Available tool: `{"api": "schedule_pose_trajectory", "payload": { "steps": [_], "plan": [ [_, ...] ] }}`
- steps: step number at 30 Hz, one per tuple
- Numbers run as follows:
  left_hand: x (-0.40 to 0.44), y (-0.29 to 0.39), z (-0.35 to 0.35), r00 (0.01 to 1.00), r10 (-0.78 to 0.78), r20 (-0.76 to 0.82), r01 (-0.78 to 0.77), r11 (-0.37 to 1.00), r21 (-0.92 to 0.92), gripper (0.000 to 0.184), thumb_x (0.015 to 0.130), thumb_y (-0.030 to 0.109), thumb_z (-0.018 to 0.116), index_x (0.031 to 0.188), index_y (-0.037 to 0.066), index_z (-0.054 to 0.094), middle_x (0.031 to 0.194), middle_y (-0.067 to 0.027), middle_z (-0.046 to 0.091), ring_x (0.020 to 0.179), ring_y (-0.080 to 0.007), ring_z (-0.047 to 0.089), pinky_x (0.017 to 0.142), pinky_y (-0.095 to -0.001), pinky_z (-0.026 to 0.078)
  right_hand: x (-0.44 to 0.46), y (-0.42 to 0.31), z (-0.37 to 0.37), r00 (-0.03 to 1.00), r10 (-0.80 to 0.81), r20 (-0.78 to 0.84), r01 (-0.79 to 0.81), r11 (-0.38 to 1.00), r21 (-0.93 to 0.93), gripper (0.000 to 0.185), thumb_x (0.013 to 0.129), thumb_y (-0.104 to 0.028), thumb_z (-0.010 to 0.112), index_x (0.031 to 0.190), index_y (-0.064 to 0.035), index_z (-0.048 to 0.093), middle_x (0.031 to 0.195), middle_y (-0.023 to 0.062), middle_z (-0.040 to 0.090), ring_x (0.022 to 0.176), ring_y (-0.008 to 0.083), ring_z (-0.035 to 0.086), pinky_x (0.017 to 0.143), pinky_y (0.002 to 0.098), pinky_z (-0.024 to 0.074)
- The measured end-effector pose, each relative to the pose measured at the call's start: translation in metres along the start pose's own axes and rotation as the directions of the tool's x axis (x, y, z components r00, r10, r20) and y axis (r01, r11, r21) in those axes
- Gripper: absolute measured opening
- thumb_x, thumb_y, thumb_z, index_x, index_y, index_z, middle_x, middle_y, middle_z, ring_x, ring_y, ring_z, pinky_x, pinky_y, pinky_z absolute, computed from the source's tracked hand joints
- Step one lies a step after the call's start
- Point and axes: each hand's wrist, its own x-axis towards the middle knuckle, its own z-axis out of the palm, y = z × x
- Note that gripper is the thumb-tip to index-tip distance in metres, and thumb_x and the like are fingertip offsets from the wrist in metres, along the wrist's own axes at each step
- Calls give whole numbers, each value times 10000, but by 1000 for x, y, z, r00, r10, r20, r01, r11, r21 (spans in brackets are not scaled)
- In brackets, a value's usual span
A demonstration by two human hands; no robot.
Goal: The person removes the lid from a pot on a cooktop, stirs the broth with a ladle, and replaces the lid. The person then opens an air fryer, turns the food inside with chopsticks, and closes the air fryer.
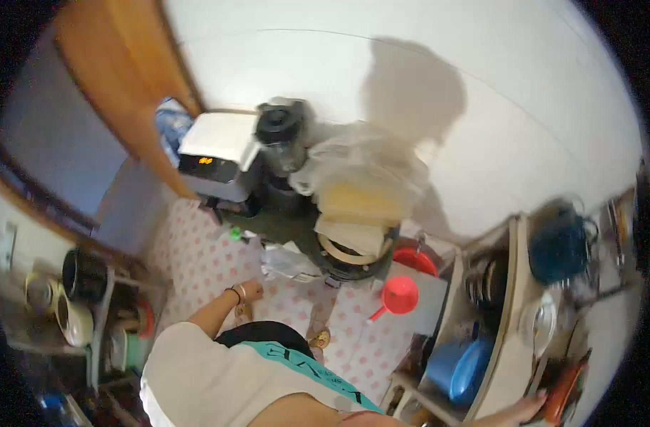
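My left hand (251, 290), with bracelets at the wrist, hangs low over the pink-dotted floor, below a clear plastic bag (288, 262). It is small and blurred, so its finger shape cannot be made out. At the lower right, my right hand (530, 408) reaches over the shelf unit with its fingers stretched out. Its fingertips are beside a long orange-red object (565, 393), and contact between them is unclear. A white dish (541, 324) lies above that hand.
An appliance with a lit display (210, 169), a blender (282, 139) and a plastic-covered stack (360, 203) stand by the wall. A red dipper (399, 295) is near a shelf holding a blue basin (460, 370). Pots (86, 274) stand on a left rack; a doorway is upper left.
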Motion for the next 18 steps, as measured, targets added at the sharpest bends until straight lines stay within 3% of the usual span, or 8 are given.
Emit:
{"api": "schedule_pose_trajectory", "payload": {
  "steps": [4,7,10,12,13,14,16,18],
  "plan": [
    [-7,31,-47,995,-80,-64,50,925,-378,359,794,356,521,884,16,592,770,-159,615,712,-279,588,668,-371,456,-118,-104,-7,969,-213,-127,210,977,-38,216,808,-219,492,892,-40,577,834,69,539,829,199,498,764,324,389],
    [-24,72,-108,965,126,-231,-216,879,-425,355,825,313,508,994,4,550,852,-153,609,785,-224,586,702,-333,458,-257,-173,34,951,-176,252,126,971,202,223,801,-232,491,828,-36,594,766,59,534,785,192,491,733,321,391],
    [-56,102,-156,872,261,-414,-455,743,-491,359,824,242,530,1107,22,494,935,-119,588,803,-166,578,699,-290,457,-449,-265,95,725,-36,687,-344,846,408,170,821,-160,486,841,-5,552,717,27,523,678,114,496,624,225,405],
    [-93,95,-178,847,252,-468,-526,530,-665,341,833,202,523,1127,35,484,887,-82,571,772,-131,572,673,-259,456,-555,-275,112,543,-159,825,-91,965,246,136,822,-149,525,855,-19,543,729,10,516,607,79,469,542,201,388],
    [-112,92,-190,865,211,-455,-501,413,-761,326,839,190,515,1128,40,485,857,-64,559,750,-119,566,657,-247,454,-605,-305,113,372,120,921,-528,843,103,135,829,-162,528,849,-29,543,726,15,529,618,76,486,509,205,389],
    [-125,89,-200,885,181,-428,-464,278,-841,313,846,177,506,1128,44,486,827,-47,546,727,-106,560,640,-235,452,-643,-305,112,267,-208,941,42,978,204,142,837,-164,533,882,-30,538,741,29,551,638,90,526,504,213,417],
    [-154,62,-210,884,26,-467,-468,74,-881,283,865,217,486,1093,48,498,781,-30,520,678,-95,521,589,-217,429,-721,-341,107,-92,213,973,-776,596,-204,185,810,-117,576,943,-5,512,797,71,556,678,155,579,553,259,482],
    [-175,17,-211,876,-163,-453,-465,-42,-884,249,879,232,469,1046,53,512,728,-12,500,621,-80,482,540,-201,397,-782,-372,104,-196,233,953,-809,511,-291,138,830,-89,539,930,3,512,806,97,576,703,191,593,617,285,500]
  ]
}}
